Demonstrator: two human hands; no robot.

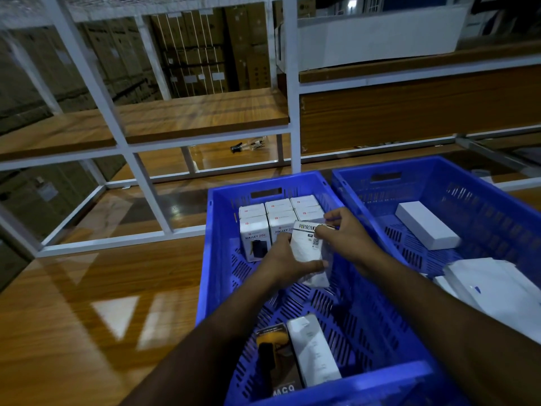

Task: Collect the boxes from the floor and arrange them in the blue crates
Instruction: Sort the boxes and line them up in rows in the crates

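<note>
While the white rectangular cardboard box (309, 253) hangs upright over the left blue slatted plastic crate (210, 259), left hand (288, 259) clasping its lower side, right hand (341, 231) pinching its top, stacked white boxes (278, 218) stand just beyond.

Glossy wood floor (87, 303), slotted blue plastic crate (210, 259), matt white cardboard boxes (278, 218), white-painted metal shelving (140, 177)

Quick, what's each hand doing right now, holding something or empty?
Left hand: holding the white box by its lower end, over the blue crate.
Right hand: pinching the same box at its top edge.
</note>
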